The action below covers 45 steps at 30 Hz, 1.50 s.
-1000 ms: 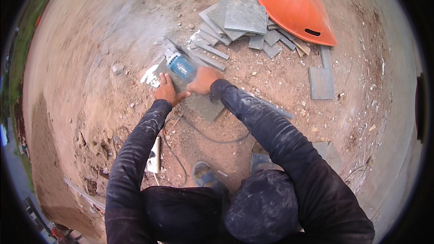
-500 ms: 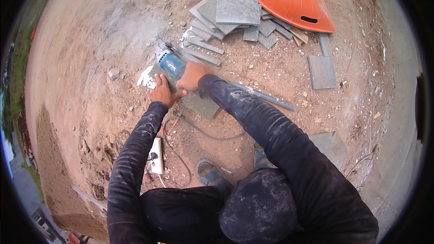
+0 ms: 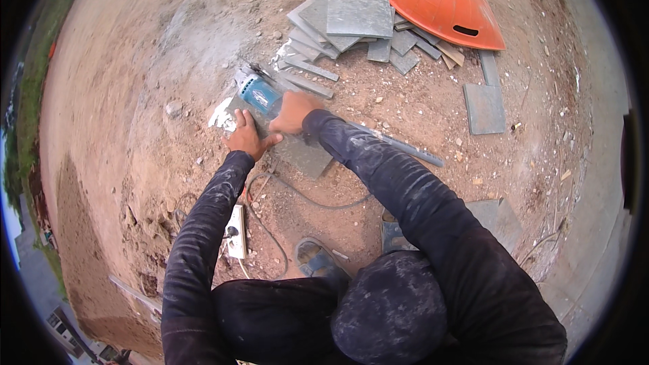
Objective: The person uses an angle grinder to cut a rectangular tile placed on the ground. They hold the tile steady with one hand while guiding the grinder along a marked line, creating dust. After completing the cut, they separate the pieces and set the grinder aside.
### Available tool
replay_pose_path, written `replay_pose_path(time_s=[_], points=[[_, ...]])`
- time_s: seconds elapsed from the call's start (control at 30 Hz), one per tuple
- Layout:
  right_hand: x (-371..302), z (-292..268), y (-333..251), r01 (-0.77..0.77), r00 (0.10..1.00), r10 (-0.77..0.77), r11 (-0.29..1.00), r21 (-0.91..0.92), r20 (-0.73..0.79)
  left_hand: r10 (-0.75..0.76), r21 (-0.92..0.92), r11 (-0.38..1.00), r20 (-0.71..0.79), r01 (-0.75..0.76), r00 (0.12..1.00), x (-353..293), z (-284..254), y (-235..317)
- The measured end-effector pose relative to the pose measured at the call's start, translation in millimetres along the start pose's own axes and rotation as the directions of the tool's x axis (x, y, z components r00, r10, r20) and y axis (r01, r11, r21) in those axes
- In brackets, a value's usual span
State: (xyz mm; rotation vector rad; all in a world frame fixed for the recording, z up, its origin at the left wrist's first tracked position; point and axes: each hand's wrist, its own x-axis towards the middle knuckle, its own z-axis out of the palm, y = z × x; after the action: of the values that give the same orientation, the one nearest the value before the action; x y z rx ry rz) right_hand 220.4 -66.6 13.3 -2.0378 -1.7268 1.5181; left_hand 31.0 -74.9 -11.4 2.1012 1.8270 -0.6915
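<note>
My right hand (image 3: pixel 295 113) is closed round the body of a blue angle grinder (image 3: pixel 260 94), whose head points away to the far left. The grinder rests low over a grey stone tile (image 3: pixel 302 157) on the ground; dust hides its disc. Pressed on the tile's left part is my left hand (image 3: pixel 247 136), its fingers spread and its thumb toward the grinder. Just beyond that hand lies a white crumpled scrap (image 3: pixel 222 116).
Grey tiles (image 3: pixel 358 13) are piled at the back beside an upturned orange basin (image 3: pixel 439 3). Cut strips (image 3: pixel 307 84) and a grey pipe (image 3: pixel 399 144) lie on the dirt. A cable (image 3: pixel 324 207) loops near a white power strip (image 3: pixel 236 233). One tile (image 3: pixel 484 109) lies at right.
The whole view has shifted very slightly. Both hands, the grinder and the tile keep their places relative to one another.
</note>
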Motion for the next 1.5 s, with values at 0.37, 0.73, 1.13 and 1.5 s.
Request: replay_pose_path(time_s=[0.37, 0.73, 1.13, 1.5], points=[[-10.5, -6.5, 8.4, -0.004, 1.0, 0.003, 1.0, 0.022, 0.025, -0.035, -0.023, 0.999, 0.051, 0.036, 0.998, 0.6, -1.6, 2.1], [-17.8, -8.8, 11.2, 0.019, 1.0, -0.018, 0.999, -0.044, 0.024, -0.033, -0.049, 0.998, 0.033, 0.035, 0.999, 1.3, -0.6, 0.6], [-16.6, -1.5, 18.7, 0.053, 0.998, -0.055, 0.998, -0.046, -0.04, -0.05, 0.013, 0.999, 0.054, 0.049, 0.997, -4.4, -8.8, 5.7], [-24.8, -7.2, 14.5, 0.038, 0.999, -0.039, 0.998, -0.051, -0.024, -0.047, 0.006, 0.999, 0.053, 0.047, 0.997, -4.0, -6.9, 4.1]])
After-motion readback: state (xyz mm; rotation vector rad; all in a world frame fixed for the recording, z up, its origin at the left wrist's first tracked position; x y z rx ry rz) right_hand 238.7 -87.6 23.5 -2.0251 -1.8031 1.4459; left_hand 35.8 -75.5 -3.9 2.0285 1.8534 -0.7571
